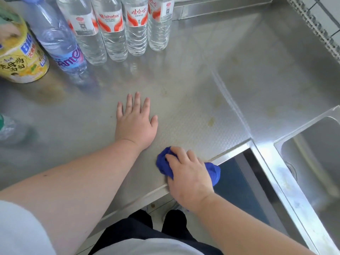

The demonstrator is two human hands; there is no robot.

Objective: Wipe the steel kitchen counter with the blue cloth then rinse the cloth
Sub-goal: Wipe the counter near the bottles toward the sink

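There were five clear water bottles (114,28) (four with red labels), one yellow noodle cup (20,57), one blue cloth (214,170), two hands (135,124).

**A steel kitchen corner under soft light**

At the far side stood a row of clear plastic water bottles with red-and-white labels (114,28), with a taller bottle bearing a blue label (60,43) and a yellow printed instant-noodle tub (20,56) to their left. A stainless steel sink basin (312,162) lay at the right. White wall tiles with dark grout (329,19) showed in the upper right corner. Below the front edge, a pale tiled floor (156,218) was visible. Soft, even light gave blurred reflections of the bottles on the metal.
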